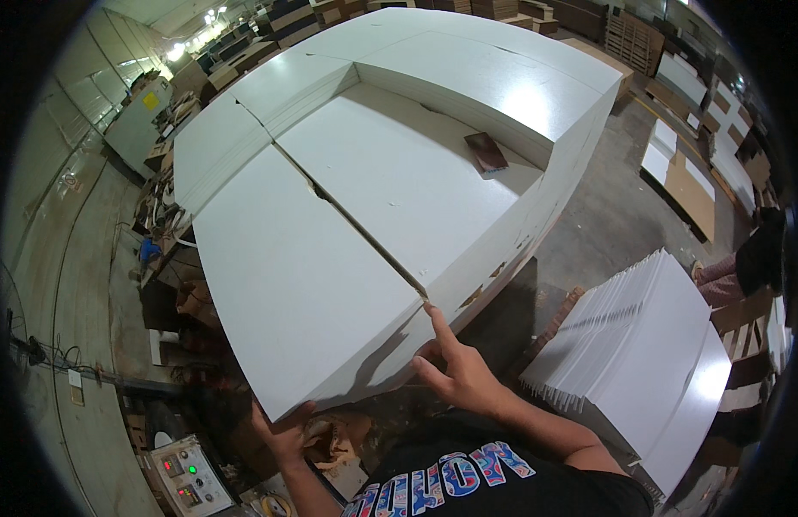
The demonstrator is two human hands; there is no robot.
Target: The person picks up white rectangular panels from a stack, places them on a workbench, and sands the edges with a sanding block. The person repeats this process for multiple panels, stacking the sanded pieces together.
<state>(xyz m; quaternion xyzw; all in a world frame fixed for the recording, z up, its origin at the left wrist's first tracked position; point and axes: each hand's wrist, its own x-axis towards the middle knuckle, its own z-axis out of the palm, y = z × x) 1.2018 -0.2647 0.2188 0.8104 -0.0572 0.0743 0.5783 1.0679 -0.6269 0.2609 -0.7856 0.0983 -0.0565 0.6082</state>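
Note:
A tall stack of white boards [287,250] stands right in front of me. My left hand [282,435] grips the near left corner of this stack, thumb and fingers on either side of it; part of the hand is hidden under the edge. My right hand [459,370] holds nothing. Its index finger stretches out and touches the stack's near edge at the end of a dark gap, and its thumb is apart. Beyond the gap lies a lower white board [390,172], walled in by higher boards. A small brown block [487,153] rests on it.
To the right stands a pile of thin white panels [627,345]. A control box [185,474] with lit displays sits at lower left. White and brown boards [681,177] lie on the floor at right, and a person [752,258] is at the far right edge.

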